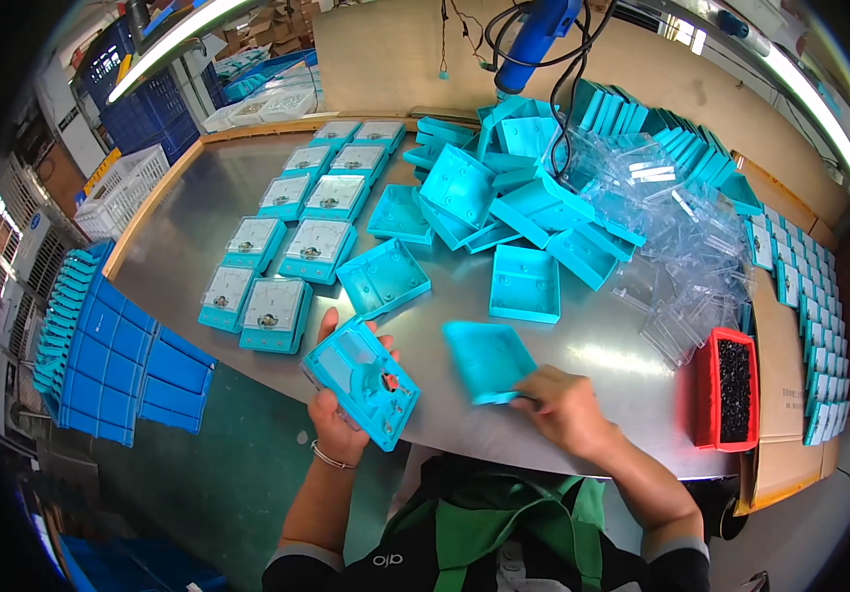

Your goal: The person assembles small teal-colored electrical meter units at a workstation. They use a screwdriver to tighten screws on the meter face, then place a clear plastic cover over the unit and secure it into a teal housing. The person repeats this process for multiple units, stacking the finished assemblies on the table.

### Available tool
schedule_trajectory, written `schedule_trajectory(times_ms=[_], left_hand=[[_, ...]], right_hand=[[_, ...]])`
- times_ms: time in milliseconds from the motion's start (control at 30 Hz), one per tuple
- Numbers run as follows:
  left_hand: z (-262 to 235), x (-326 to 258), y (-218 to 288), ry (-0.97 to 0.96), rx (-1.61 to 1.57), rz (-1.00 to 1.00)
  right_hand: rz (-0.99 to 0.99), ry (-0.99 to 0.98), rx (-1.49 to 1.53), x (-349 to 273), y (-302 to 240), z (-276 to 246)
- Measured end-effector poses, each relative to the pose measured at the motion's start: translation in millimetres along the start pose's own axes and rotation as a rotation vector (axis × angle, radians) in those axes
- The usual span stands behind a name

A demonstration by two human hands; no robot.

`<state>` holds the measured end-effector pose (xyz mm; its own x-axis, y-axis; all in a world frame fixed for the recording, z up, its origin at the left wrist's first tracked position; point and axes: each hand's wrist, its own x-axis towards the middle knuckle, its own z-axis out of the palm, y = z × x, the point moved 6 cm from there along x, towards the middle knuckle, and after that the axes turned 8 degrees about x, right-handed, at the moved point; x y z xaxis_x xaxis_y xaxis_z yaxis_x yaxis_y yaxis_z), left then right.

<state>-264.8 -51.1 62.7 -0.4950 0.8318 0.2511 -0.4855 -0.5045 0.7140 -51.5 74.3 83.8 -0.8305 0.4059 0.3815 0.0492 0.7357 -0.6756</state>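
My left hand (pixel 334 432) grips a teal panel meter (pixel 354 367) with its open back facing up. Metal studs and a small red part show inside it. To its right, my right hand (pixel 573 412) pinches the lower corner of an empty teal back cover (pixel 484 357), which is smeared by motion and tilted over the table. Finished-looking meters (pixel 277 308) with white dials stand in two rows at the left. Beyond my hands lies a heap of teal open covers (pixel 527 284), and beside it a pile of clear plastic covers (pixel 687 247).
A red bin (pixel 707 395) of small black parts sits at the table's right edge. From above hangs a blue power screwdriver (pixel 534 44) with black cables. Stacked meters (pixel 820 345) line the far right. Blue crates (pixel 109 365) and a white basket (pixel 124 192) stand left of the metal table (pixel 237 178).
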Motion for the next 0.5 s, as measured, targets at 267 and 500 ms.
schedule_trajectory(times_ms=[267, 500], left_hand=[[71.9, 4.4, -105.3, -0.239, 0.105, -0.38], [77.4, 8.0, -109.9, -0.324, 0.192, -0.585]], right_hand=[[1.091, 0.413, 1.243, -108.4, 54.9, -31.6], [0.283, 0.005, -0.255, -44.1, 40.1, -89.4]])
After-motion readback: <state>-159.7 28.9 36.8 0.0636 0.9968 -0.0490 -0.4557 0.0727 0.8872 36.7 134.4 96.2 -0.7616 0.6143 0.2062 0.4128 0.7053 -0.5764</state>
